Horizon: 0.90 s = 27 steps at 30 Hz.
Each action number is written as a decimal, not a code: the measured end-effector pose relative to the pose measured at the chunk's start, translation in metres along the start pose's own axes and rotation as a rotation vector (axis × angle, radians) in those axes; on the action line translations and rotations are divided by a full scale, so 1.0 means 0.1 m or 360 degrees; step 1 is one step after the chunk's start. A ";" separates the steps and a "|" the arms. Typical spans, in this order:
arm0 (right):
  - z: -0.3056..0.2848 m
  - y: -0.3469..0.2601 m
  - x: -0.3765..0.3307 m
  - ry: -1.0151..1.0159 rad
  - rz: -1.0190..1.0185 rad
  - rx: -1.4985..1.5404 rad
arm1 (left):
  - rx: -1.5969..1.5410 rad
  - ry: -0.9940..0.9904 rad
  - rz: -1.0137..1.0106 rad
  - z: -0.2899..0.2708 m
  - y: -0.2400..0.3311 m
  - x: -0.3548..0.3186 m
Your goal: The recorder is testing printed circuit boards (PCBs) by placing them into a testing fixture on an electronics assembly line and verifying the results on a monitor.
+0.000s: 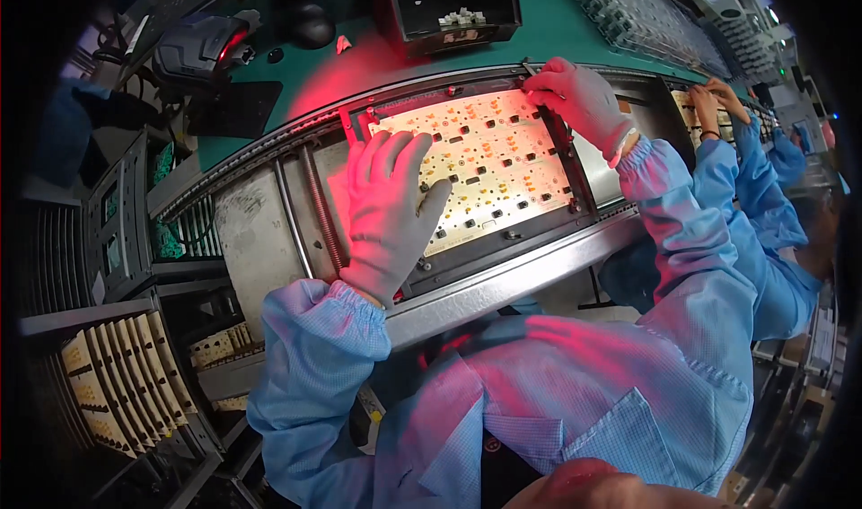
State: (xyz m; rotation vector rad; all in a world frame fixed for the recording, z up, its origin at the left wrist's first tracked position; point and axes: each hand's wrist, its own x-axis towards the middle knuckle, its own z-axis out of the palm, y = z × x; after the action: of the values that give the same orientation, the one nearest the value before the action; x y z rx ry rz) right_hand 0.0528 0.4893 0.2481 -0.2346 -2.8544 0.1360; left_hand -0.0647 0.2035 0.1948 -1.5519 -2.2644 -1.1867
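Note:
A pale circuit board panel (489, 163) with small black parts and orange marks lies flat in a dark carrier frame (582, 184) on a conveyor. Over the panel's left side is my left hand (388, 199) in a grey glove, open, fingers stretched toward the far edge and thumb apart. Red light falls on it. At the frame's far right corner is my right hand (582, 105), also gloved, its fingers bent together on a small part there. What its fingertips pinch is hidden.
Beyond the conveyor rail, a black box (446, 11) holding small white pieces stands on a green mat beside a scanner (202, 49). Clear trays (637, 15) sit far right. Board panels stand in a rack (126, 379) at lower left. A co-worker's hands (714, 105) work at right.

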 end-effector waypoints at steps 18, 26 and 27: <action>-0.02 0.02 -0.05 -0.0020 -0.0197 -0.0472 | -0.0007 -0.0030 -0.0059 0.00 0.02 -0.06; -0.04 0.04 -0.06 -0.0024 -0.0283 -0.0490 | 0.0035 -0.0074 -0.0065 0.01 0.02 -0.07; -0.04 0.05 -0.06 -0.0028 -0.0289 -0.0488 | 0.0023 -0.0063 -0.0029 0.00 0.03 -0.06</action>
State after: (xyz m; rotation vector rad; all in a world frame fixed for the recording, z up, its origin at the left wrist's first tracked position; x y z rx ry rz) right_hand 0.0598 0.4931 0.2497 -0.0324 -2.8852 -0.3384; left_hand -0.0596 0.1996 0.1934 -1.5666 -2.3113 -1.1519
